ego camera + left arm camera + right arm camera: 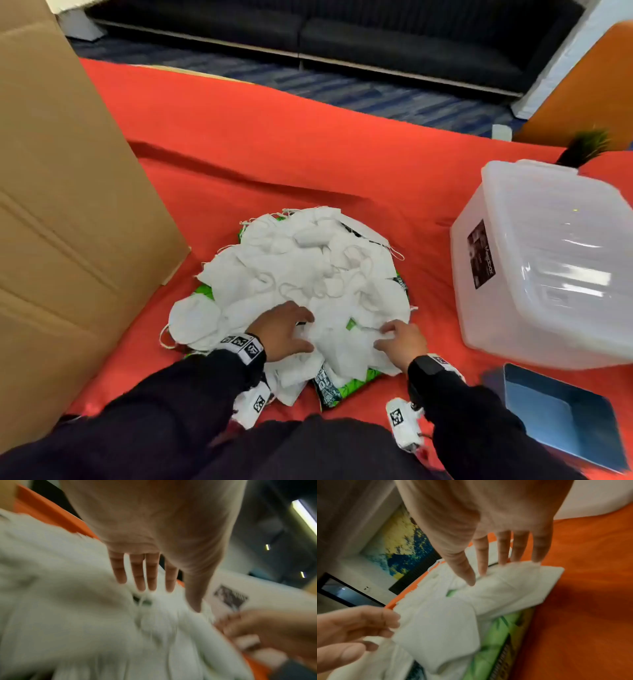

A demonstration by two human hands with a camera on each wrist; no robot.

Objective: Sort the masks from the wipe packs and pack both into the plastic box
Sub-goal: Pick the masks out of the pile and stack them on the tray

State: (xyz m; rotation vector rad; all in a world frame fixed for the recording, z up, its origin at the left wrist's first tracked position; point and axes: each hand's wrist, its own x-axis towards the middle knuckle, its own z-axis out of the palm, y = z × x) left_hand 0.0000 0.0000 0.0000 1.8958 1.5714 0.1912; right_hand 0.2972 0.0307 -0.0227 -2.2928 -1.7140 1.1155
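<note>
A heap of white masks (291, 274) lies on the red cloth, covering green wipe packs (342, 385) that peek out at its edges. My left hand (287, 329) rests on the near side of the heap with fingers straight and spread (154, 592) over the masks (68, 615). My right hand (394, 337) is beside it, straight fingertips (503, 562) touching a mask (513, 582) that lies over a green pack (496, 635). Neither hand grips anything. The translucent plastic box (541, 267) stands to the right.
A large cardboard box (68, 222) stands along the left. A blue tray-like lid (561, 414) lies at the near right, below the plastic box. A dark plant (585, 147) pokes up behind the box. Bare red cloth (274, 154) stretches beyond the heap.
</note>
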